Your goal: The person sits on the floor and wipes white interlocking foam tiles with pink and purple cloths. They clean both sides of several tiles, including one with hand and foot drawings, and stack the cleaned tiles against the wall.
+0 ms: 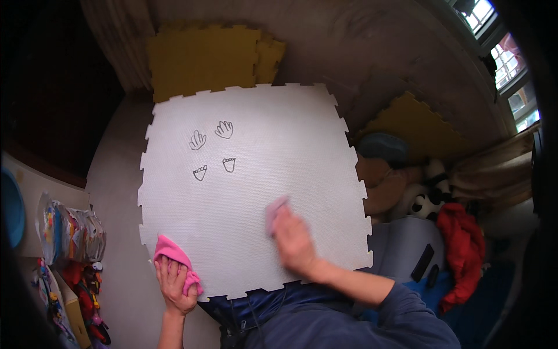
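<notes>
A large white interlocking foam mat (257, 209) with toothed edges lies in front of me. Black outlines of two hands (224, 130) and two feet (229, 165) mark its upper left part. At the near left corner, my left hand (175, 283) grips a bright pink cloth (172, 249) against the mat's edge. My right hand (294, 240), blurred by motion, holds a paler pink cloth (277, 211) on the mat, right of the middle. Its fingers partly cover that cloth, whose exact kind is unclear.
Yellow foam mats (202, 59) lie beyond the far edge; another (409, 126) leans at the right. A panda plush (423, 205), a red cloth item (460, 248) and a black remote-like object (422, 262) are at the right. Bagged items (72, 231) and toys (89, 296) fill the left side.
</notes>
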`<action>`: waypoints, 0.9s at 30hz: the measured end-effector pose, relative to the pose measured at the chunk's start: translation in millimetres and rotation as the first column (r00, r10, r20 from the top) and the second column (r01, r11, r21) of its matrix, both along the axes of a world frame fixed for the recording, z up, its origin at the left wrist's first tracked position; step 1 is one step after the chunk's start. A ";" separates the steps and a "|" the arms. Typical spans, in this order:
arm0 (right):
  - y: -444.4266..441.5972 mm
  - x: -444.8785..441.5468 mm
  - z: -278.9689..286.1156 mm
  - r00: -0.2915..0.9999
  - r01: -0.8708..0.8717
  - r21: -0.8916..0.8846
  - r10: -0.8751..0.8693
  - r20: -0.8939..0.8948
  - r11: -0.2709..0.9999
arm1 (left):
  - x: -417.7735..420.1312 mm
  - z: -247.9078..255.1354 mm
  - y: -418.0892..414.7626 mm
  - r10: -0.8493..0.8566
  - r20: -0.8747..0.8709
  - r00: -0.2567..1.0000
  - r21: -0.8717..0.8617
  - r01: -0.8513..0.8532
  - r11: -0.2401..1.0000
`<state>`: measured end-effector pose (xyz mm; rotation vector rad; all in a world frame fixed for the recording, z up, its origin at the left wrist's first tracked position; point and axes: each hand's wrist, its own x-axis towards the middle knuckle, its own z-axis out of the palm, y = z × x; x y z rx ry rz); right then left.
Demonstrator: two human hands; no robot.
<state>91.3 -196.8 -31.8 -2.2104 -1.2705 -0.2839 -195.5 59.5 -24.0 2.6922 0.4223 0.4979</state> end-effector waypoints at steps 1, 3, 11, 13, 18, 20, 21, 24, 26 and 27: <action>3.0 -27.6 -2.4 0.985 -0.155 0.026 0.157 -0.074 0.988 | 0.1 1.0 1.7 -0.010 -0.009 1.000 -0.006 0.010 1.000; 20.4 -25.9 -3.6 0.928 -0.370 -0.004 0.370 -0.050 0.929 | -0.2 1.1 4.7 -0.023 -0.015 1.000 -0.006 0.023 1.000; 8.5 79.4 11.6 0.999 0.049 -0.046 -0.048 0.012 0.998 | 6.8 17.6 6.3 -0.061 -0.078 0.995 0.021 0.063 0.998; -7.2 54.0 8.9 0.997 -0.070 -0.065 0.071 0.015 0.995 | 16.3 32.8 7.8 -0.122 -0.133 0.984 0.016 0.125 0.992; 26.4 65.6 12.1 0.989 -0.130 -0.045 0.126 -0.074 0.991 | 115.2 46.3 -13.5 -0.442 -0.340 0.830 0.052 0.485 0.873; 36.9 109.4 5.1 0.994 0.086 -0.070 -0.090 -0.061 0.994 | 138.8 43.7 -31.4 -0.512 -0.358 0.781 0.090 0.575 0.813; 36.5 128.0 2.2 0.973 0.229 -0.094 -0.228 0.017 0.969 | 145.7 44.9 -37.1 -0.543 -0.370 0.754 0.074 0.607 0.792; 22.1 103.1 1.6 1.000 0.006 -0.021 -0.006 -0.022 1.000 | 161.5 39.7 -64.3 -0.671 -0.381 0.636 0.014 0.730 0.683; 7.4 84.9 4.0 0.979 -0.204 -0.039 0.204 -0.005 0.978 | 185.0 24.8 -88.8 -0.791 -0.365 0.491 -0.058 0.836 0.546; -4.2 81.3 6.4 0.981 -0.194 -0.089 0.194 -0.009 0.977 | 194.4 16.5 -86.4 -0.800 -0.362 0.479 -0.041 0.849 0.527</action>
